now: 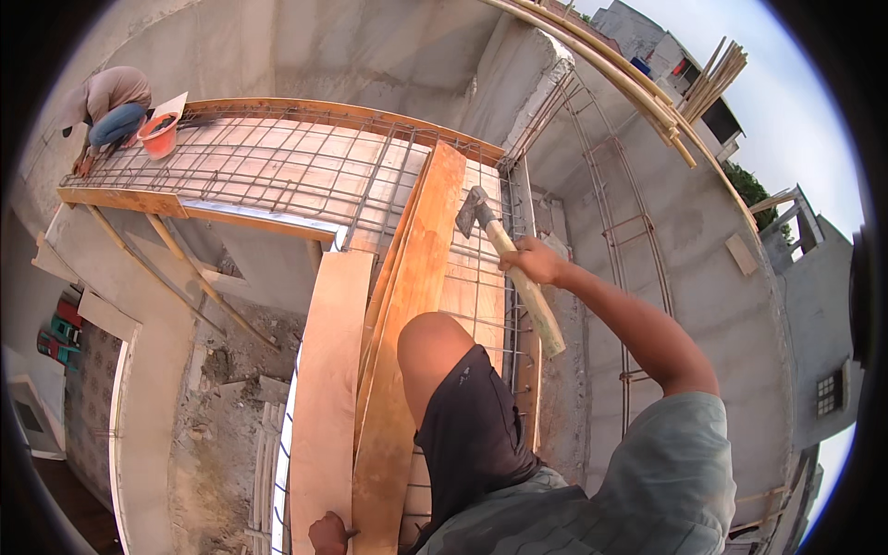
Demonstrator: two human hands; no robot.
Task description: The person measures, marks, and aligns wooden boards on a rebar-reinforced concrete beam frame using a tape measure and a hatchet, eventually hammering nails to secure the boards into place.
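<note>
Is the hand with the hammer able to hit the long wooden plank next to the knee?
Probably yes. The right hand holds the hammer raised just right of the plank, with only open air and rebar mesh between.

Grey short-sleeved shirt (647,481), dark, perhaps black, shorts (472,425), bare forearms.

Hammer (511,268): dull grey metal head, pale wooden handle, smooth and worn. Planks (413,305): orange-brown wood, smooth, faintly shiny, grain showing. Pale board (326,388) alongside: lighter wood, matt. Rebar grid (305,171): thin dark steel, rusty, rough. Formwork sheets (277,153) beneath: pinkish plywood, matt. Walls (703,240): grey concrete, rough, blotchy. Bucket (160,135): orange plastic, slightly glossy. Shorts (472,425): dark cloth, matt. Shirt (647,490): grey-green woven cloth, soft, creased. Ground (217,416) below: rubble and dirt, coarse.
</note>
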